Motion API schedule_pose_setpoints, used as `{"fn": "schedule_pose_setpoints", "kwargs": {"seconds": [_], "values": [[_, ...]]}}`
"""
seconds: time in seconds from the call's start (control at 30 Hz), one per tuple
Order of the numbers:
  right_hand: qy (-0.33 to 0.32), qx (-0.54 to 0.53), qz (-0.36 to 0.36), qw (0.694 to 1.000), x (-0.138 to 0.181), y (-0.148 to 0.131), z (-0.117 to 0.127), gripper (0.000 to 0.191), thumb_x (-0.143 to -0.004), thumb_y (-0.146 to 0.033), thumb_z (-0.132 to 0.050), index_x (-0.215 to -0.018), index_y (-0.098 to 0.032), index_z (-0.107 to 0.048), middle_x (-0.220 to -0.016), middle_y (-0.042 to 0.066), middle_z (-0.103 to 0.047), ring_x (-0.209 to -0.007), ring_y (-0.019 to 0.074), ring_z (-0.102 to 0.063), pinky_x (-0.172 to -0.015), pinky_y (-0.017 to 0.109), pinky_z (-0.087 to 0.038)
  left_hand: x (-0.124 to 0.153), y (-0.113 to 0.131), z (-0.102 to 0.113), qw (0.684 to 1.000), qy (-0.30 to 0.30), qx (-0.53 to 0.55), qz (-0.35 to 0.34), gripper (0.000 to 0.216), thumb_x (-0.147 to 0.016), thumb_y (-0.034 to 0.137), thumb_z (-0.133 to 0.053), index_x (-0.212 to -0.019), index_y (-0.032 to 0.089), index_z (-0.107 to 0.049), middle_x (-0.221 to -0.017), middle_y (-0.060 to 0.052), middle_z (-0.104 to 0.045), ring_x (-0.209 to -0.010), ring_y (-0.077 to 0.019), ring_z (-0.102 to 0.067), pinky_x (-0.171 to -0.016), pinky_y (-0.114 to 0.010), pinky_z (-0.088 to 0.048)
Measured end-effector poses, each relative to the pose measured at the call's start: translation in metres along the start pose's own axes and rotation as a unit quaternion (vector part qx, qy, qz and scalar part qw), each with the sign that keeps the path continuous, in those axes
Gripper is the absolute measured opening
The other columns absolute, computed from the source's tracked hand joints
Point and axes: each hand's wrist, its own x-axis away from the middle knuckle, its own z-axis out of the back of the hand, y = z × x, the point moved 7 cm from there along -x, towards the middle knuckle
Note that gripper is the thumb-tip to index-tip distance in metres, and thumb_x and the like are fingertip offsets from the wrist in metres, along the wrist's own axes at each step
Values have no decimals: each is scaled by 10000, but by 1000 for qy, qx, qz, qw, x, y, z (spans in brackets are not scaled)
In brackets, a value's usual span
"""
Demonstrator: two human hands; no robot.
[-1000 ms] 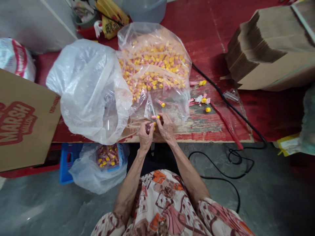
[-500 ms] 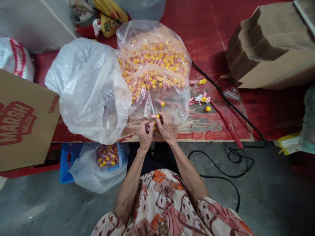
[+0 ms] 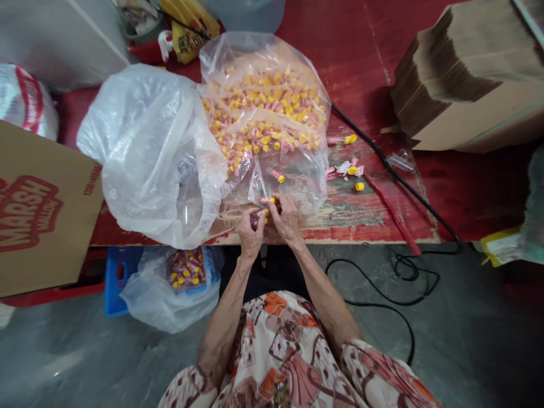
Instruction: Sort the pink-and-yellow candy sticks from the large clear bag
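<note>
Both hands are close together at the table's front edge. My left hand point(image 3: 250, 229) is closed, pinching a small pink tube with a yellow cap point(image 3: 262, 213). Just to its right, my right hand point(image 3: 287, 218) is closed with thumb and fingers on another yellow-capped pink tube point(image 3: 268, 200). A further yellow cap shows low between the hands, partly hidden. Ahead of them lies an open clear plastic bag point(image 3: 255, 122), heaped with many such tubes. One loose capped tube point(image 3: 279, 177) lies near its mouth.
A white plastic bag point(image 3: 148, 153) and a cardboard box point(image 3: 42, 209) are at left. Below, a blue basket point(image 3: 114, 283) holds a bagged heap of tubes. Loose pieces point(image 3: 352, 170), a black cable point(image 3: 374, 150) and stacked cardboard point(image 3: 471, 85) are at right.
The camera view has shifted very slightly. Both hands keep nearly the same place and hold on the tubes.
</note>
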Motion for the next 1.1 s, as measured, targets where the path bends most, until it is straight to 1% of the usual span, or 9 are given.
{"fn": "schedule_pose_setpoints", "kwargs": {"seconds": [0.27, 0.47, 0.7, 0.9, 1.1], "values": [[-7, -9, 3, 1000, 0, 0, 0, 291, -1136, -429, -520, -1223, -248, -731, -1168, 98, -760, -1069, 256, -713, -993, 405, -603, 0, 0, 0, 1000, 5, 2, 3, 415, -1081, 634, -639, -1125, 228, -708, -1013, -77, -782, -871, -196, -756, -823, -329, -622], [-7, -4, 2, 1000, 0, -1, 0, 288, -1142, -426, -532, -1209, -228, -731, -1165, 104, -758, -1070, 247, -718, -995, 384, -597, 0, 1, 0, 1000, 12, 12, -10, 439, -1080, 646, -635, -1119, 214, -709, -998, -76, -782, -847, -189, -757, -790, -313, -614], [-5, 1, 2, 1000, -1, 0, -2, 313, -1155, -447, -504, -1214, -240, -731, -1160, 100, -761, -1080, 246, -710, -999, 386, -596, 0, -1, 0, 1000, 16, 0, -9, 451, -1075, 652, -643, -1121, 210, -716, -1004, -79, -787, -856, -192, -763, -815, -319, -621], [-10, -4, 3, 1000, -1, 2, -3, 300, -1146, -440, -523, -1226, -236, -729, -1162, 109, -752, -1088, 254, -706, -1015, 399, -592, 1, -5, -1, 1000, 7, -7, 16, 438, -1071, 646, -657, -1135, 216, -712, -1033, -75, -792, -899, -196, -784, -858, -321, -638], [-14, -6, 4, 1000, -1, 1, -3, 288, -1149, -424, -518, -1238, -240, -721, -1176, 106, -755, -1096, 258, -713, -1014, 404, -594, 0, -3, 0, 1000, 11, -2, 13, 473, -1065, 673, -650, -1122, 208, -713, -1019, -75, -786, -859, -187, -767, -813, -303, -624]]}}
